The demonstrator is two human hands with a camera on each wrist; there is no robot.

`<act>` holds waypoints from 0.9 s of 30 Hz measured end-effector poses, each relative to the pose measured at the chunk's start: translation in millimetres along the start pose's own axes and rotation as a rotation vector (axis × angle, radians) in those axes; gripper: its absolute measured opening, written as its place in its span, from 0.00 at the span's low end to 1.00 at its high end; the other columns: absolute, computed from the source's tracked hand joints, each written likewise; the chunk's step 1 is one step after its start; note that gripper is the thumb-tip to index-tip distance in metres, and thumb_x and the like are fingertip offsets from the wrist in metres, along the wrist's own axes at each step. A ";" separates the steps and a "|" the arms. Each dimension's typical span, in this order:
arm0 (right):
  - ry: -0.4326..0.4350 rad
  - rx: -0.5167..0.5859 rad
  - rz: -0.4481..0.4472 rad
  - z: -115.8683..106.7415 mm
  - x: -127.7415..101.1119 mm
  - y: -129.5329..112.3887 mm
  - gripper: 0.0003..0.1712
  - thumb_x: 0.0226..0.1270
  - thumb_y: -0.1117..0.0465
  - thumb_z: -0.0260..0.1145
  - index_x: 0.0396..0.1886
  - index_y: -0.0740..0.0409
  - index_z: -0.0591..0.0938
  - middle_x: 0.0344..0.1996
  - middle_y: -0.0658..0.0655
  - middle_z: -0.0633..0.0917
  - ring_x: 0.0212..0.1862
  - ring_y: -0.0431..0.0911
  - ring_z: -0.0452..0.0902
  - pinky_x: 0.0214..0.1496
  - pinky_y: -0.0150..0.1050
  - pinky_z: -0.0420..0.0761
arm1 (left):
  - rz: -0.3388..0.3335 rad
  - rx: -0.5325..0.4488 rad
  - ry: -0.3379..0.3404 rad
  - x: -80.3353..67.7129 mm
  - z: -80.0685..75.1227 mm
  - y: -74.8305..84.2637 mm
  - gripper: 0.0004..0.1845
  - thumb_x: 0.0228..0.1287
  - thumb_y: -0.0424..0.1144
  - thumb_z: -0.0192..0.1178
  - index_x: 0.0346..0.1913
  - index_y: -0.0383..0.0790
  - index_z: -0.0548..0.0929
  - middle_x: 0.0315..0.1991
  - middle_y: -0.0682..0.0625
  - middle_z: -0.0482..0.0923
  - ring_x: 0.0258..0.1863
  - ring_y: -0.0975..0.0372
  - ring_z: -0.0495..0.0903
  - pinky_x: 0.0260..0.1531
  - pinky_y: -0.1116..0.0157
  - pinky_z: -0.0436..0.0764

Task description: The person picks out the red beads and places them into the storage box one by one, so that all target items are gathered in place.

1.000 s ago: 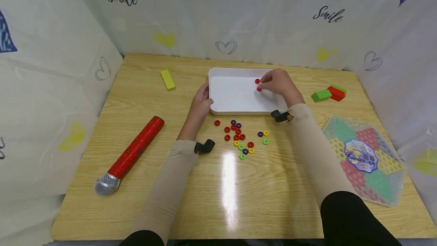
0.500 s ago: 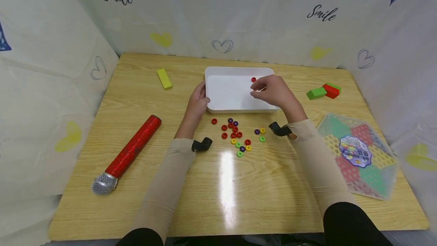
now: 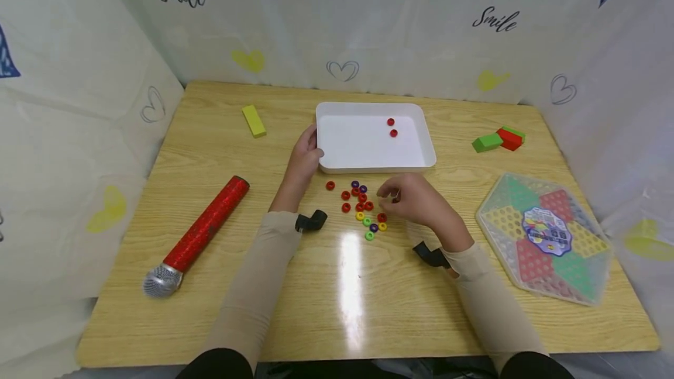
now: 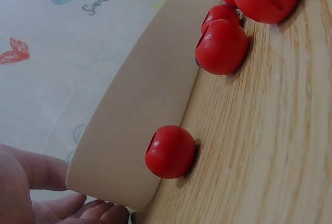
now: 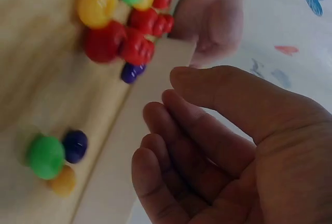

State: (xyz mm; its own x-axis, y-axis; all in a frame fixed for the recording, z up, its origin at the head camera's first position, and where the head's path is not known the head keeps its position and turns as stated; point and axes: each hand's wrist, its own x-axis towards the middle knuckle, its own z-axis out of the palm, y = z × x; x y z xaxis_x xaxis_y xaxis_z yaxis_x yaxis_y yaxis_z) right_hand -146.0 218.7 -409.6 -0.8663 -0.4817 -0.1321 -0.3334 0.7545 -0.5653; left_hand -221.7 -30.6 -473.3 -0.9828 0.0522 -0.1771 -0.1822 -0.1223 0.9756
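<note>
A white tray (image 3: 358,139) lies near the back of the table with two red beads (image 3: 393,133) inside, toward its right. My left hand (image 3: 302,159) grips the tray's left edge, thumb at the rim and fingers around the corner. In front of the tray is a loose group of red, purple, yellow and green beads (image 3: 369,206). My right hand (image 3: 418,200) hovers just right of them, fingers loosely bent, thumb apart from the fingertips, nothing between. Below it, in the right wrist view, sit a green bead (image 5: 45,156), a purple bead (image 5: 75,146) and a yellow bead (image 5: 63,181), hidden from the head view.
A red glittery microphone (image 3: 207,227) lies on the left, a yellow block (image 3: 254,121) at the back left. At the back right are a green block (image 3: 487,143) and a red block (image 3: 509,139). A clear plastic case (image 3: 544,238) lies on the right.
My right hand has let go of a red bead in the tray and come back toward me, over the loose beads. My left hand has stayed on the tray's edge.
</note>
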 end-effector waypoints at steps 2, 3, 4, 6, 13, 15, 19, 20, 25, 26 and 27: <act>-0.008 -0.011 0.005 6.2 -4.4 0.9 0.10 0.58 0.64 0.72 0.40 0.59 0.90 0.36 0.54 0.90 0.37 0.45 0.83 0.42 0.42 0.84 | -0.001 0.005 0.003 0.2 0.1 0.3 0.42 0.62 0.20 0.41 0.81 0.40 0.51 0.83 0.46 0.47 0.82 0.61 0.49 0.78 0.66 0.56; -0.009 -0.011 0.013 9.0 -5.9 1.7 0.10 0.57 0.63 0.73 0.40 0.59 0.90 0.36 0.54 0.90 0.37 0.45 0.83 0.41 0.42 0.84 | -0.001 0.008 0.004 0.4 0.0 0.4 0.42 0.62 0.20 0.41 0.81 0.39 0.51 0.83 0.46 0.47 0.82 0.61 0.49 0.78 0.66 0.56; -0.010 -0.016 0.013 11.2 -7.3 2.2 0.11 0.56 0.63 0.73 0.40 0.59 0.90 0.36 0.54 0.90 0.37 0.45 0.83 0.41 0.42 0.84 | 0.000 0.007 0.006 0.3 -0.1 0.4 0.41 0.62 0.20 0.41 0.81 0.39 0.51 0.83 0.46 0.48 0.82 0.60 0.49 0.78 0.65 0.56; -0.016 -0.030 0.022 15.1 -9.1 3.8 0.12 0.56 0.62 0.75 0.40 0.59 0.90 0.37 0.54 0.90 0.39 0.45 0.83 0.44 0.44 0.84 | 0.000 0.011 0.009 0.1 -0.3 0.3 0.41 0.63 0.20 0.41 0.81 0.39 0.51 0.83 0.46 0.48 0.81 0.61 0.50 0.78 0.65 0.56; -0.024 -0.060 0.028 19.2 -15.0 3.4 0.11 0.57 0.60 0.76 0.39 0.60 0.90 0.38 0.55 0.90 0.43 0.48 0.85 0.48 0.47 0.85 | 0.009 -0.006 -0.003 -0.9 0.7 0.1 0.42 0.62 0.19 0.40 0.81 0.38 0.51 0.83 0.45 0.47 0.82 0.60 0.49 0.79 0.66 0.55; -0.024 -0.052 0.018 20.0 -16.4 3.8 0.09 0.57 0.61 0.75 0.37 0.59 0.90 0.37 0.54 0.90 0.41 0.47 0.84 0.46 0.46 0.84 | 0.010 -0.008 -0.005 -1.0 1.4 0.4 0.42 0.62 0.19 0.40 0.81 0.38 0.50 0.83 0.44 0.47 0.82 0.59 0.49 0.79 0.66 0.55; -0.032 -0.037 0.002 21.8 -17.4 4.1 0.06 0.57 0.62 0.75 0.35 0.58 0.90 0.34 0.53 0.90 0.38 0.44 0.83 0.43 0.44 0.84 | 0.009 -0.006 -0.004 -0.9 1.2 2.3 0.42 0.62 0.20 0.41 0.81 0.38 0.50 0.83 0.44 0.47 0.82 0.59 0.49 0.79 0.66 0.55; -0.035 -0.032 0.002 22.4 -17.5 4.1 0.06 0.57 0.63 0.74 0.35 0.58 0.90 0.34 0.53 0.90 0.38 0.44 0.83 0.43 0.43 0.84 | 0.008 -0.003 -0.001 -1.0 1.2 2.5 0.42 0.62 0.19 0.41 0.81 0.38 0.51 0.83 0.44 0.47 0.82 0.59 0.49 0.79 0.66 0.55; -0.041 -0.018 0.012 24.5 -17.4 3.5 0.06 0.58 0.63 0.74 0.35 0.59 0.90 0.34 0.53 0.90 0.38 0.43 0.84 0.44 0.43 0.85 | 0.003 0.006 0.008 -1.6 1.0 1.8 0.42 0.62 0.19 0.41 0.81 0.39 0.52 0.83 0.44 0.48 0.82 0.59 0.49 0.78 0.65 0.56; -0.040 -0.018 0.012 24.3 -17.6 3.2 0.06 0.58 0.63 0.74 0.36 0.59 0.90 0.34 0.53 0.90 0.38 0.44 0.84 0.44 0.43 0.85 | 0.002 0.003 0.007 -1.6 0.9 1.4 0.42 0.62 0.19 0.41 0.81 0.39 0.52 0.83 0.44 0.48 0.82 0.59 0.49 0.78 0.65 0.56; -0.038 -0.019 0.008 24.8 -17.4 4.4 0.06 0.58 0.63 0.74 0.36 0.59 0.90 0.35 0.53 0.90 0.38 0.43 0.84 0.44 0.43 0.85 | 0.000 0.000 0.006 -1.9 0.9 1.2 0.42 0.62 0.20 0.41 0.81 0.39 0.52 0.83 0.45 0.48 0.82 0.59 0.49 0.78 0.65 0.56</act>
State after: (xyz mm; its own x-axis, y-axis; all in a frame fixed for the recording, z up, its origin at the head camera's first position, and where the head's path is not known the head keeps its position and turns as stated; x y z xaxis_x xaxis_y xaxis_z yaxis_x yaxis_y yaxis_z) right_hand -123.1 219.4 -430.0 -0.8541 -0.4923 -0.1677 -0.3339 0.7662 -0.5490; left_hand -220.0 -30.0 -471.7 -0.9830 0.0465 -0.1778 -0.1823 -0.1225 0.9756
